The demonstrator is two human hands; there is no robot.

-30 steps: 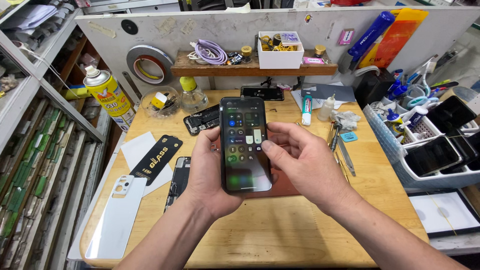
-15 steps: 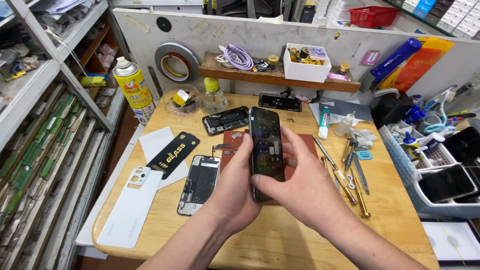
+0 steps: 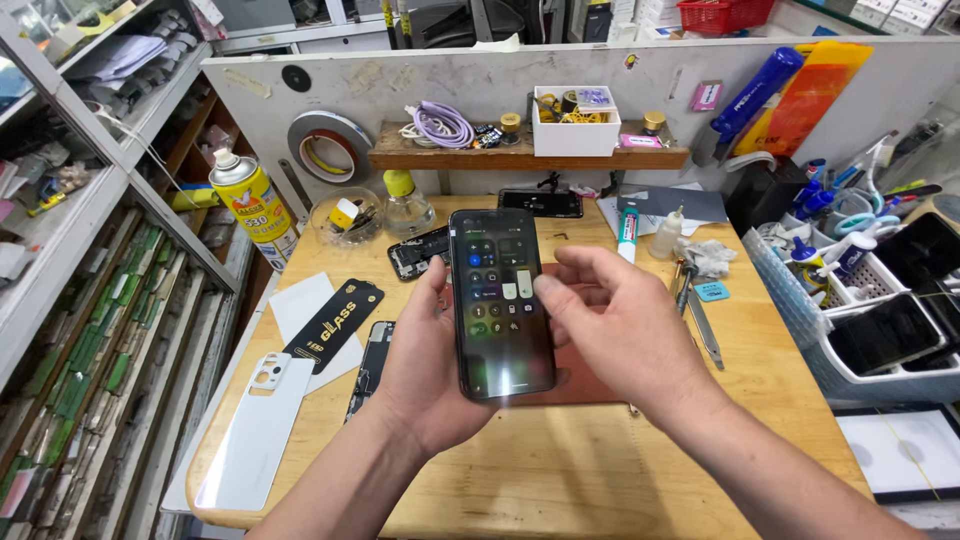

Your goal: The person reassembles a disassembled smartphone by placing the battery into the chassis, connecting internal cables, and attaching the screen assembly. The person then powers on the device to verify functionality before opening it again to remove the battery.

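the left hand (image 3: 425, 365) cradles a dark smartphone (image 3: 500, 300) upright over the wooden table (image 3: 560, 470), fingers wrapped behind it and thumb along its left edge. the right hand (image 3: 620, 330) hovers just right of the lit screen, fingers loosely curled and grasping nothing, fingertips at the screen's right edge about level with the sliders. to do this well, the grip looks best kept at the phone's edges so the left thumb stays off the glass, and the right fingertip should tap lightly (the controls sit close together). beyond the fingers, a white box (image 3: 575, 125) on the shelf holds small yellowish parts, a glass bowl (image 3: 345, 215) up-left of the left thumb holds a yellow piece and dark bits, and a pale basket (image 3: 800, 300) far right of the right hand holds bottles and dark screens.
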